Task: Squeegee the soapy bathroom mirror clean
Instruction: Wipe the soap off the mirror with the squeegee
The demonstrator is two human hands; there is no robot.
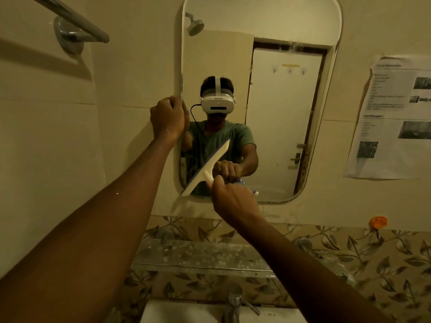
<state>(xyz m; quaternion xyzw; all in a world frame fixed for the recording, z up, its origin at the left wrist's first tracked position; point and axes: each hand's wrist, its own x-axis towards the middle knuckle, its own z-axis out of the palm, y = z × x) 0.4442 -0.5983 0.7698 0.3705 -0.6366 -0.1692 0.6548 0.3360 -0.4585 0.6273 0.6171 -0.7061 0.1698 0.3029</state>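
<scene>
A tall mirror (pixel 279 127) with rounded corners hangs on the wall ahead. My right hand (pixel 233 199) is shut on the handle of a white squeegee (pixel 205 169). Its blade lies tilted across the mirror's lower left part, its lower end at the bottom edge. My left hand (pixel 167 116) is closed around the mirror's left edge at mid height. A few thin wet streaks show near the mirror's upper right. The glass reflects me, a shower head and a white door.
A glass shelf (pixel 198 255) runs below the mirror over a leaf-patterned tile band. Under it stand a chrome tap (pixel 233 301) and a white basin (pixel 177 311). A towel bar (pixel 72 22) is at upper left. Printed paper sheets (pixel 394 117) hang right, above an orange hook (pixel 378 222).
</scene>
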